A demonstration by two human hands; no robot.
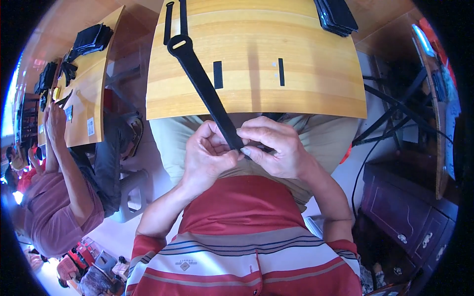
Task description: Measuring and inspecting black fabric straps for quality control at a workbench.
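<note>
A long black hook-and-loop strap [205, 81] with a slotted, rounded head slants from the wooden table [316, 74] down over its near edge. Its lower end is in both hands above my lap. My left hand [210, 155] has curled fingers and its thumb pressed on the strap's end. My right hand [279, 148] pinches the same end from the other side, fingertips close to the left thumb. Exactly how the end lies between the fingers is partly hidden. Two short black strips, one at left [217, 75] and one at right [281, 72], lie flat on the tabletop.
Two more black straps, one slotted [168, 24] and one beside it [183, 17], lie at the table's far left. A stack of black pieces [335, 17] sits far right. At left, a co-worker [64, 197] works at another table [94, 106]. Dark drawers [400, 217] stand at right.
</note>
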